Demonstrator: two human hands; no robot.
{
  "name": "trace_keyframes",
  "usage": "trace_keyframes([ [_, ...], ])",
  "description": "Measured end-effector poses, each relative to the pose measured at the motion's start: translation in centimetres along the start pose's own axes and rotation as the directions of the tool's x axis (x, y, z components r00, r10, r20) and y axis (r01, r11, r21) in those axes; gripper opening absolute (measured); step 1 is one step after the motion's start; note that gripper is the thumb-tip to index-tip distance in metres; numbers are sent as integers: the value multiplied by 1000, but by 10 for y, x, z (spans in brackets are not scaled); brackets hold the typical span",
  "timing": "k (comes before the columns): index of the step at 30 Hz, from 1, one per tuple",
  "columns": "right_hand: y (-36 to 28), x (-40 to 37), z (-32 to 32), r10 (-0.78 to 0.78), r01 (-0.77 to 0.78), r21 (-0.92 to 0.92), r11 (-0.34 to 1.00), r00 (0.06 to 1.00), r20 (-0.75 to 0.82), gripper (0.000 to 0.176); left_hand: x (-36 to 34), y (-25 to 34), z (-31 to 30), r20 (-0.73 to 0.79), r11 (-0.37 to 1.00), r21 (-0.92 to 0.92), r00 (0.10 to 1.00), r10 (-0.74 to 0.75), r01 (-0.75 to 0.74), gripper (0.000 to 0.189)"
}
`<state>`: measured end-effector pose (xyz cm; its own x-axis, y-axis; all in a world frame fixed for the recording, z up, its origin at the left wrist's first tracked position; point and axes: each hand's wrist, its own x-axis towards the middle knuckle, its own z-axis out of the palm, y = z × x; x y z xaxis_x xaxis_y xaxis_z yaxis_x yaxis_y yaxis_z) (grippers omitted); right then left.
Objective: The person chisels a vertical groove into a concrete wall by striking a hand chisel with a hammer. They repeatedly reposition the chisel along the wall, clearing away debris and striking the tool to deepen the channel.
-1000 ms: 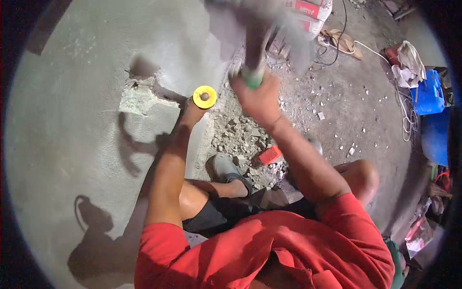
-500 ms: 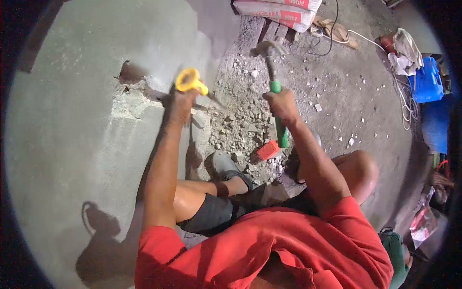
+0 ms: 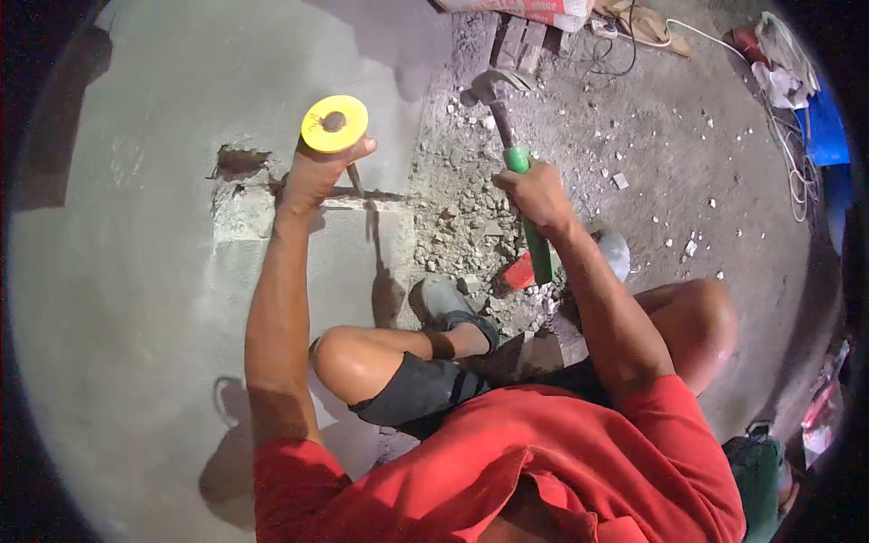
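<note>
Left hand (image 3: pixel 312 176) grips chisel (image 3: pixel 337 127) — right hand (image 3: pixel 536 195), hammer (image 3: pixel 516 154).

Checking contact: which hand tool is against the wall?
The steel chisel with the round yellow guard, in the left hand; its tip meets the grey wall. The green-handled hammer in the right hand is off it.

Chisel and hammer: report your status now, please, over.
Left hand shut on chisel, tip against the chipped wall. Right hand shut on hammer, head apart from chisel. Rubble on floor below.
</note>
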<state>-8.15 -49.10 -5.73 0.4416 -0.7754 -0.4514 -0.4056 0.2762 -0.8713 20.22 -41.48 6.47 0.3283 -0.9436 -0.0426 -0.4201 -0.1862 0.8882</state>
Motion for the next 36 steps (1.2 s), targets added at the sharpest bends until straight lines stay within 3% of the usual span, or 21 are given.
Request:
trace_keyframes([
  [3,-6,-4,3,-33,33,69,997,999,4,27,-1,-14,6,40,984,118,989,-140,134,38],
  [6,-22,-12,0,-33,22,184,983,998,58,26,2,-45,7,58,979,128,984,-169,160,40],
  [8,-26,-12,-4,-58,47,164,985,996,65,26,3,-56,13,54,983,158,993,-108,98,32],
  [12,-46,-16,-14,-118,115,49,992,992,53,28,9,-82,26,48,945,186,958,-283,270,42],
  [14,-58,-19,-17,-150,146,83,986,988,39,30,22,-96,36,207,772,631,976,-71,-78,44],
  [15,-71,-27,-22,-162,160,90,983,986,23,31,20,-99,36,215,897,441,973,-80,-23,45],
  [19,-93,-38,-27,-246,248,96,964,969,-24,32,20,-92,33,244,947,291,947,-207,132,46],
  [22,-101,-46,-19,-262,264,110,958,964,-38,31,19,-105,38,175,950,305,977,-124,66,44],
  [24,-75,-39,4,-284,301,121,946,949,-137,31,21,-102,41,172,946,317,977,-125,66,45],
  [26,-20,-28,41,-251,258,55,965,962,-107,30,24,-117,43,366,994,108,930,-28,-13,47],
  [27,-2,-21,43,-262,269,50,962,959,-110,30,23,-120,49,319,973,228,944,-89,14,47],
  [29,6,-15,32,-62,75,-94,993,989,137,28,15,-117,58,275,922,386,950,-146,29,50],
  [30,10,-5,22,-63,74,-90,993,991,121,28,16,-118,63,286,908,419,949,-135,2,53],
  [32,-43,-20,-15,-213,215,-112,970,977,34,30,25,-137,67,348,863,506,910,-228,23,52],
  [33,-63,-20,-33,-218,217,-37,975,976,-21,29,24,-149,62,393,984,156,920,18,-85,50],
  [34,-77,-24,-45,-212,215,41,976,975,-66,28,19,-144,63,386,985,154,923,10,-75,50],
  [36,-102,-33,-49,-311,389,310,868,911,-272,21,18,-123,63,211,942,336,974,-78,3,42],
])
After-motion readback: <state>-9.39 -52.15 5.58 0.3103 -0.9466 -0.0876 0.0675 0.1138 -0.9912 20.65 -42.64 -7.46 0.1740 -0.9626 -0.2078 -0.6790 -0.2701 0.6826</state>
